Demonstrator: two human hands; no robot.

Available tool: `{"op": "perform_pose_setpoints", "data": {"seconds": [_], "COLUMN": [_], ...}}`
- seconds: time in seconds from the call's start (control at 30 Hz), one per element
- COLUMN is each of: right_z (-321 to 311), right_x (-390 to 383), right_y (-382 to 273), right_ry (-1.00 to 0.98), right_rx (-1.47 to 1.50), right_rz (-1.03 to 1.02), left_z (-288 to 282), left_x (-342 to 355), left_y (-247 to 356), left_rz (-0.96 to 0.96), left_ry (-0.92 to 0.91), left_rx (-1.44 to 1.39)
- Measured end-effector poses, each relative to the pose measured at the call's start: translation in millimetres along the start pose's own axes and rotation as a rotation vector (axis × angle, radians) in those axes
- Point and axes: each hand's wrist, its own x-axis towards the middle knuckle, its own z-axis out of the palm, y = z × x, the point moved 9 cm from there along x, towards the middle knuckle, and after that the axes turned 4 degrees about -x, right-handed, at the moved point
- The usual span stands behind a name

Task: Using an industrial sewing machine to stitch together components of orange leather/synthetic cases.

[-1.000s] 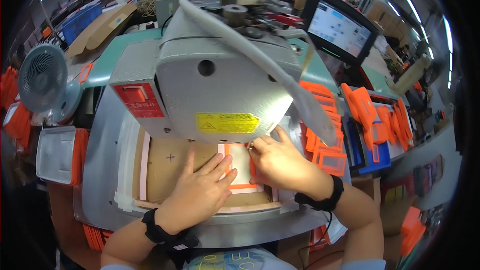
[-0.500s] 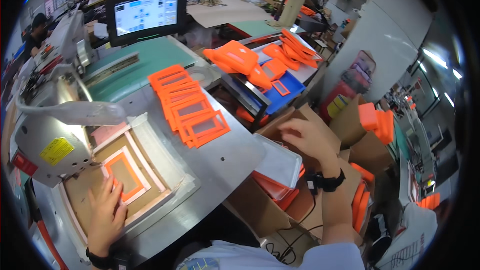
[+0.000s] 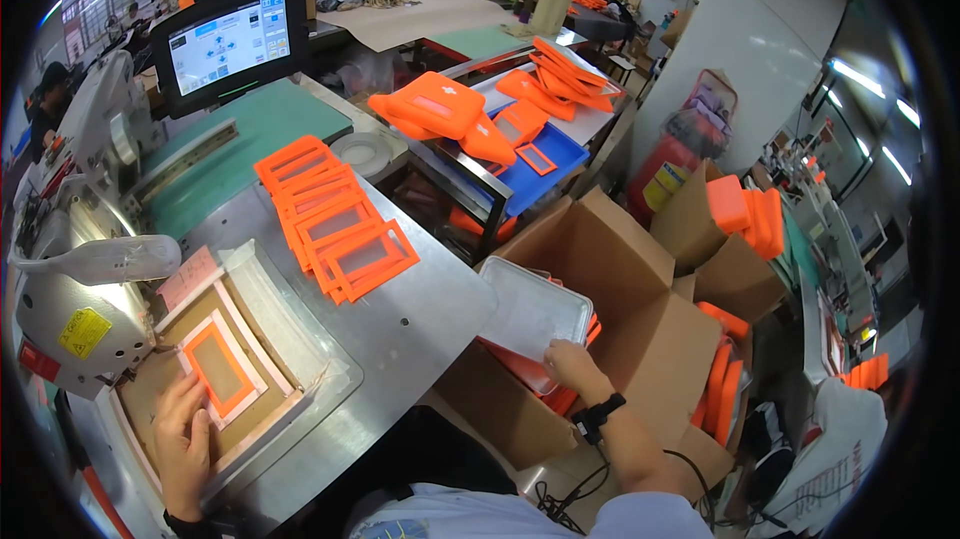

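Note:
My left hand [image 3: 182, 424] rests on the brown jig board [image 3: 255, 324] with its fingers apart and slightly bent, touching the left side of an orange rectangular frame [image 3: 222, 369] set inside pale strips. The board lies by the grey machine head [image 3: 50, 314] on a metal table. My right hand [image 3: 570, 364] is at the near edge of a pale grey rounded tray [image 3: 530, 299], fingers closed on its rim. The tray tops a stack of orange pieces in a cardboard box.
Orange frames [image 3: 335, 234] overlap on the metal table [image 3: 420, 309]. Behind are a monitor [image 3: 225, 39], a blue tray [image 3: 550, 179] and orange cases [image 3: 445, 104]. Open cardboard boxes [image 3: 620, 249] stand at right, with cables [image 3: 545, 499] below. Another person [image 3: 45, 109] is at far left.
The view has swung to the right. My right hand has left the machine head, passed over the boxes and come down onto the grey tray. My left hand stays on the board.

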Motion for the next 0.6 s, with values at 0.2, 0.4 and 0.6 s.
{"op": "perform_pose_setpoints", "data": {"seconds": [0.2,0.4,0.6], "right_z": [-85.8,-136.6,-173.9], "right_x": [-8.2,-52.2,-44.7], "right_y": [16.7,109.8,97.1], "right_ry": [0.534,0.844,0.928], "right_rx": [0.213,0.986,1.878], "right_rz": [0.165,0.685,0.177], "left_z": [-1.3,-4.5,-15.3], "left_x": [-0.3,-1.1,-5.4], "left_y": [3.8,13.0,29.6], "left_rz": [0.021,0.106,0.171], "left_ry": [0.009,0.047,0.035], "left_rx": [-0.007,-0.024,-0.055]}}
